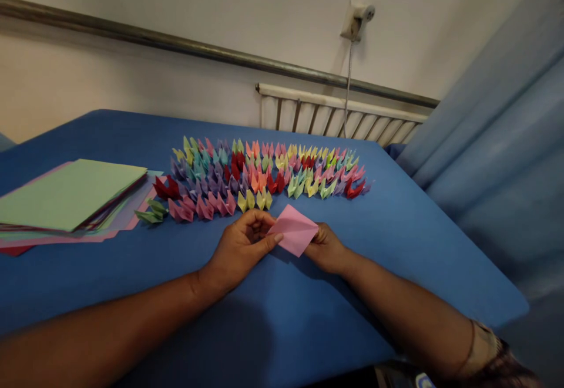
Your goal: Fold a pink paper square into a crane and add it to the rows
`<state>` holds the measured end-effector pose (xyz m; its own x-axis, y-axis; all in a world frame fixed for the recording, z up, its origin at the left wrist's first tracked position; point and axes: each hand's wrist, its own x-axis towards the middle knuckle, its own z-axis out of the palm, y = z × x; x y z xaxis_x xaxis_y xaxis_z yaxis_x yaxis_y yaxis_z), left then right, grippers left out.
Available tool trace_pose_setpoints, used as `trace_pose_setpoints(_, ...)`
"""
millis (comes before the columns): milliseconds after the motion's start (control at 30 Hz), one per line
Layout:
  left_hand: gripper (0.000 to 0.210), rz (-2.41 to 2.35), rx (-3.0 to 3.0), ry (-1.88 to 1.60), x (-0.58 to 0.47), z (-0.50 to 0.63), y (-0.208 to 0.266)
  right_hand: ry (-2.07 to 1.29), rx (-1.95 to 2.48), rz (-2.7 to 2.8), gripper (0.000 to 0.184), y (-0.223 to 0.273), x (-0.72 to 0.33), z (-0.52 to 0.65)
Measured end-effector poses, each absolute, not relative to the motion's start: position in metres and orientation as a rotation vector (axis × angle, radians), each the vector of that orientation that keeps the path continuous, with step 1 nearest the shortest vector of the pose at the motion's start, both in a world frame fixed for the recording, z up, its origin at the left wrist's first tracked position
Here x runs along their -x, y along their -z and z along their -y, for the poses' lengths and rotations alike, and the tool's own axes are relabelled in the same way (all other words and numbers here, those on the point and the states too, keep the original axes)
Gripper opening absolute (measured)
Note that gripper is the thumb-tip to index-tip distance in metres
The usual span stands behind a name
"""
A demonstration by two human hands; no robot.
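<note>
A small pink square of folded origami paper [294,230] is held between my two hands above the blue surface, one corner pointing up. My left hand [247,238] grips its left corner, with the thumb lying on the near face. At the right corner, my right hand [325,248] pinches the paper; most of its fingers are hidden behind the sheet and the hand itself. A crease runs across the paper's face. Just beyond my hands stand rows of folded paper cranes [255,171] in many colours, the yellow ones [254,200] nearest.
To the left lies a stack of coloured paper sheets [74,194], light green on top. The blue padded table [198,329] meets a wall with a metal rail [189,44] and a radiator [335,106]. A blue curtain [493,141] hangs along the right side.
</note>
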<state>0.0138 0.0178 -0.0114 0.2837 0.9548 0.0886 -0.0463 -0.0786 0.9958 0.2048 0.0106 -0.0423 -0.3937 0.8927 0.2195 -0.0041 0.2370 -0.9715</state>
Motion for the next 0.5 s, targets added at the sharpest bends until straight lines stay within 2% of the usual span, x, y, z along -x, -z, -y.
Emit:
trace_pose_setpoints(100, 0.024, -0.95, -1.41, -1.075, -0.013, -0.017, 0.009, -1.434, 0.835, 1.588, 0.029, 0.036, -0.212, -0.01)
trace_pose_setpoints(200, 0.027, -0.983, -1.412, -1.092, -0.012, -0.019, 0.009, -1.581, 0.79, 1.554, 0.045, 0.025, -0.222, -0.01)
trace_pose_setpoints(267, 0.029, -0.988, -1.399, -1.095, -0.012, -0.022, 0.011, -1.564, 0.795, 1.503, 0.053, 0.02, -0.225, -0.01)
trace_pose_setpoints(333, 0.03, -0.985, -1.381, -1.089, -0.012, -0.023, 0.013, -1.445, 0.845, 1.438, 0.049, 0.02, -0.224, -0.011)
trace_pose_setpoints(433, 0.032, -0.971, -1.347, -1.064, -0.013, -0.023, 0.013, -1.24, 0.982, 1.388, 0.03, 0.026, -0.217, -0.012)
trace_pose_setpoints(500, 0.032, -0.98, -1.33, -1.023, -0.013, -0.022, 0.012, -1.135, 1.058, 1.392, 0.028, 0.029, -0.213, -0.013)
